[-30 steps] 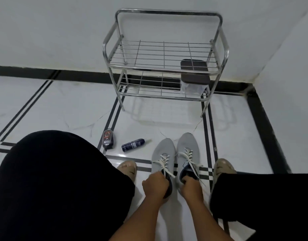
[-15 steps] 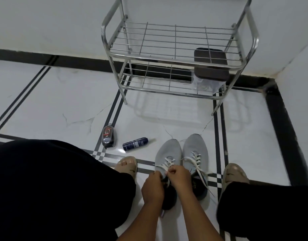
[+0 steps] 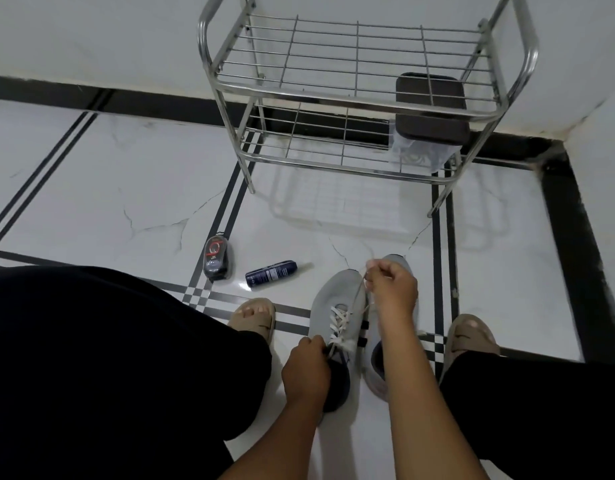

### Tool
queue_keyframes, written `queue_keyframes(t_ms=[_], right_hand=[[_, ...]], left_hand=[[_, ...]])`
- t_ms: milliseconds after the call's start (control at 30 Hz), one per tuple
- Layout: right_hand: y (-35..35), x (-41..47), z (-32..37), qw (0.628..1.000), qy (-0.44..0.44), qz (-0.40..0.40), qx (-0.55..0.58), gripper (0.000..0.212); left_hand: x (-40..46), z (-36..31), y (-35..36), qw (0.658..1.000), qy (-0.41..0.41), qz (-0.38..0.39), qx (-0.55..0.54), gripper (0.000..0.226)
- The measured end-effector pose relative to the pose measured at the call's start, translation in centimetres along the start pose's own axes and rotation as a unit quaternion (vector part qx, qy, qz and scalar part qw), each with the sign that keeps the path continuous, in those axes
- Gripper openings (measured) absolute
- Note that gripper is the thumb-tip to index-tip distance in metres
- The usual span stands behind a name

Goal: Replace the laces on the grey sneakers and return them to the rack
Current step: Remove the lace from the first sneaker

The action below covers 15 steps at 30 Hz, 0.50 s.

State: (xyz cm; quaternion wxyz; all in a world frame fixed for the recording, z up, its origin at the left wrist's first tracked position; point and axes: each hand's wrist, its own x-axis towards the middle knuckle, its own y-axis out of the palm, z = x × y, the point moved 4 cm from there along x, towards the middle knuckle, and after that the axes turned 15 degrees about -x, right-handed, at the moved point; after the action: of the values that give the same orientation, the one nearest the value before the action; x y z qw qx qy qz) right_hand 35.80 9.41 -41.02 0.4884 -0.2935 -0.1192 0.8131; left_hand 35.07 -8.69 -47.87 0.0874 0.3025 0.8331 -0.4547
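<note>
Since half a second ago the right hand (image 3: 391,289) has been lifted away from the knot of the left sneaker (image 3: 337,306) and drawn forward, toward the toes, with one end of the lace (image 3: 340,322) pinched in its curled fingers; the lace is seen stretched taut from the upper eyelets to that hand. The left hand (image 3: 308,370), which was beside the right at the tongue, has been kept low at the collar, where its fingers are closed on the shoe's rim near the lower lace end; whether the lace itself is gripped there cannot be told. The head has also been brought lower and closer, so that the rack (image 3: 354,98) is now cut off at the top.

Both sneakers are set side by side on the floor between the person's feet; the right sneaker (image 3: 399,265) is largely hidden behind the right forearm. The crossings on the left sneaker are still threaded, so it is judged that the bow has just been pulled open and that unlacing is only beginning. Nothing has yet been replaced, and the rack's top shelf lies bare, with a dark-lidded box (image 3: 432,109) on the lower one. Two small bottles (image 3: 269,273) lie nearby, untouched.
</note>
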Motion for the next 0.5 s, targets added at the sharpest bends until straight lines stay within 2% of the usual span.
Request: queue_keyframes(t_ms=[33, 100, 167, 200, 267, 300, 433, 500], right_hand=[[-0.2, 0.2, -0.4, 1.000, 0.005, 0.012, -0.017, 0.011], [-0.1, 0.5, -2.7, 0.986, 0.017, 0.045, -0.160, 0.015], [0.4, 0.0, -5.8, 0.940, 0.030, 0.108, -0.322, 0.021], [1.0, -0.5, -7.3, 0.921, 0.039, 0.158, -0.354, 0.020], [2.3, -2.4, -9.5, 0.906, 0.048, 0.254, -0.337, 0.014], [2.7, -3.3, -9.9, 0.907, 0.039, 0.273, -0.317, 0.012], [3.0, -4.8, -10.2, 0.933, 0.026, 0.264, -0.242, 0.008], [2.7, -4.7, -10.0, 0.938, 0.027, 0.254, -0.233, 0.009]], left_hand=[[0.0, 0.0, 0.0, 1.000, 0.004, -0.005, -0.010, 0.018], [0.2, -0.1, 0.1, 0.999, 0.016, -0.014, -0.044, 0.019], [0.6, -0.4, 0.4, 0.997, 0.029, -0.006, -0.069, 0.018], [1.0, -0.6, 0.6, 0.997, 0.032, 0.004, -0.076, 0.016], [1.7, -1.0, 0.5, 0.994, 0.029, 0.025, -0.102, 0.010], [2.0, -1.0, 0.4, 0.992, 0.017, 0.036, -0.119, 0.005], [2.8, -0.3, 0.9, 0.962, -0.114, 0.099, -0.227, 0.006], [3.2, -1.0, 0.9, 0.947, -0.177, 0.143, -0.227, 0.018]])
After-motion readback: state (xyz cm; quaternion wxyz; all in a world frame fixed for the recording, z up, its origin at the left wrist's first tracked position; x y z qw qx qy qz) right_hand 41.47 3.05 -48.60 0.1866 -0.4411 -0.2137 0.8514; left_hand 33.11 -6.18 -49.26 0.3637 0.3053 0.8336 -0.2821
